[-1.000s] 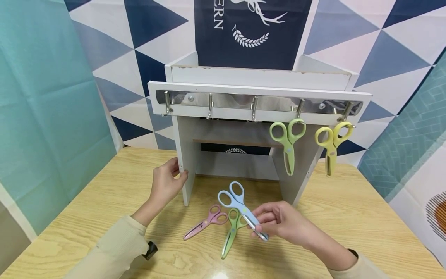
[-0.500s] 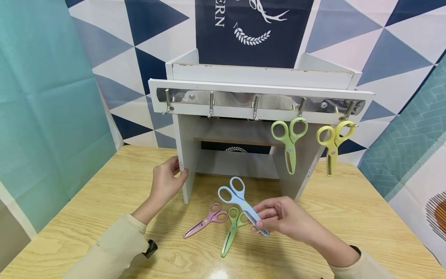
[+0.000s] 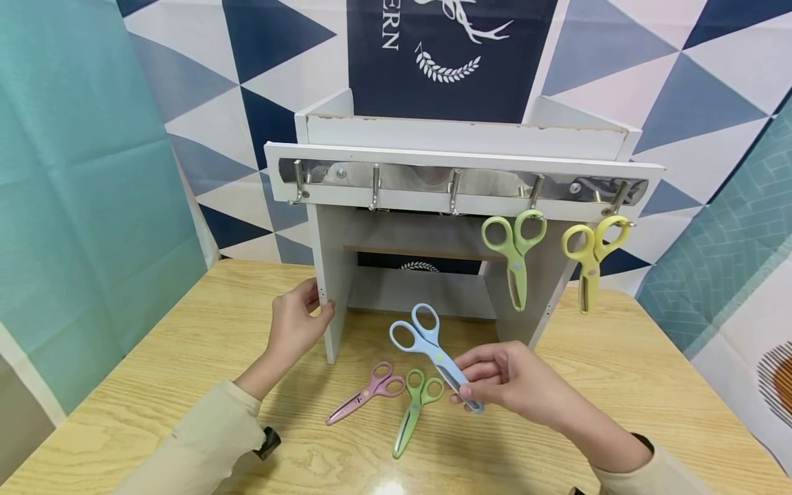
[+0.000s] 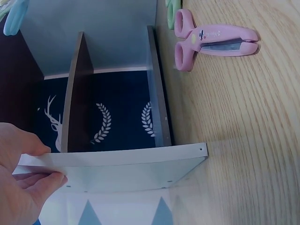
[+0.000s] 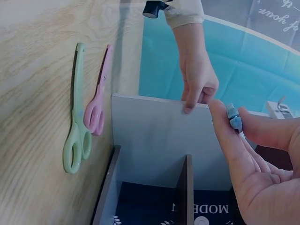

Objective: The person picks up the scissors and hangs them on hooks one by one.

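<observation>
Blue scissors [image 3: 436,352] are pinched near the blade tips between the thumb and fingers of my right hand [image 3: 504,375], handle loops pointing up and left. In the right wrist view only the blue blade ends [image 5: 234,118] show between thumb and finger. My left hand [image 3: 297,322] grips the front edge of the white rack's left side panel [image 4: 112,159], thumb inside. Below the blue pair, pink scissors [image 3: 366,393] and green scissors [image 3: 413,412] lie on the table. From the hook strip hang another green pair [image 3: 513,254] and yellow scissors [image 3: 590,261], blades down.
The white rack [image 3: 464,134] stands on the wooden table [image 3: 204,344], its metal hook strip [image 3: 414,180] across the front. Three hooks at the left carry nothing. A patterned cloth [image 3: 278,62] hangs behind, and a teal curtain [image 3: 86,179] at the left.
My right hand has lifted slightly with the blue scissors, whose loops have risen away from the scissors on the table. The left hand keeps its hold on the panel.
</observation>
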{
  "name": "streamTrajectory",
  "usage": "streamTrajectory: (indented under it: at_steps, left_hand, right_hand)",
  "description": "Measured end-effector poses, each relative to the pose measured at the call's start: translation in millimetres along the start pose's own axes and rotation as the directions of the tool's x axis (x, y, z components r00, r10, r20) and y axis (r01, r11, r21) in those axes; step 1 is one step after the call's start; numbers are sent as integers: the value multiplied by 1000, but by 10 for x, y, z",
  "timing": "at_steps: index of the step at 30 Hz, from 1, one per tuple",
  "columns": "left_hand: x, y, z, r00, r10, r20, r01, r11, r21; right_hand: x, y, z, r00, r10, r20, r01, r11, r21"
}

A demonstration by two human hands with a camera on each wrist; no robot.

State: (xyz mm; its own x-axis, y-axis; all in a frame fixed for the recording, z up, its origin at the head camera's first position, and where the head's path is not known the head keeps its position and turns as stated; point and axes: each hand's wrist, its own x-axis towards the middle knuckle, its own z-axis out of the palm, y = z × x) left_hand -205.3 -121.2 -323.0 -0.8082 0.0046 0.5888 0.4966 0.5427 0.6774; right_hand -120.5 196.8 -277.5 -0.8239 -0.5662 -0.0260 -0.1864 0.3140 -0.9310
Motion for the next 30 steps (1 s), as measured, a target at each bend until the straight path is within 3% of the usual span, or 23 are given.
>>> streamTrajectory:
  at_steps: [13, 19, 30]
  left_hand:
    - [2, 1, 2, 1000, -5, -1, 5, 1000, 4]
    - [-6, -1, 6, 1000, -9, 7, 9, 1000, -17]
    - [-2, -8, 13, 1000, -10, 6, 10, 1000, -12]
  right_hand:
    - [-62, -101, -48, 998, -65, -9, 65, 998, -22]
    - [-84, -131, -61, 995, -82, -54, 78, 994, -74]
    - [-144, -170, -2, 961, -232, -151, 203, 962, -185]
